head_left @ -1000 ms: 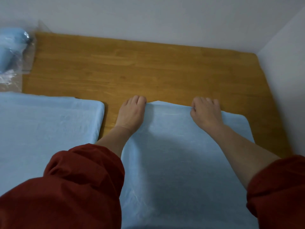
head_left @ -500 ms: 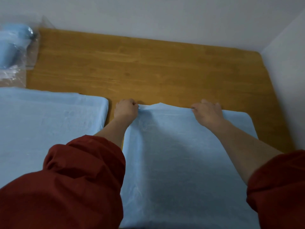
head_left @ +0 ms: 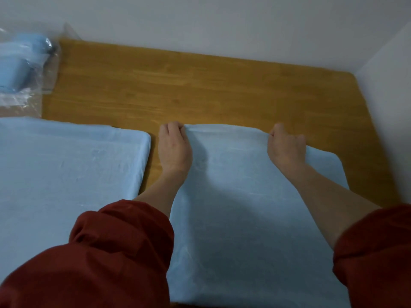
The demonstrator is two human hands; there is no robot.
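Light blue cloth (head_left: 244,207) flat on wooden table (head_left: 200,85) in front of you, your left hand (head_left: 174,147) pinching its far left corner, your right hand (head_left: 285,147) curled gripping far edge, second blue cloth (head_left: 66,170) just left, plastic bag (head_left: 24,70) far left corner.

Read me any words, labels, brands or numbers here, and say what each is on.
None: no words, numbers or signs can be read.
The light blue cloth gripped by the left hand and right hand is plain.
The second light blue cloth and the wooden table are plain too.
The clear plastic bag of blue things is blurred; no print shows.
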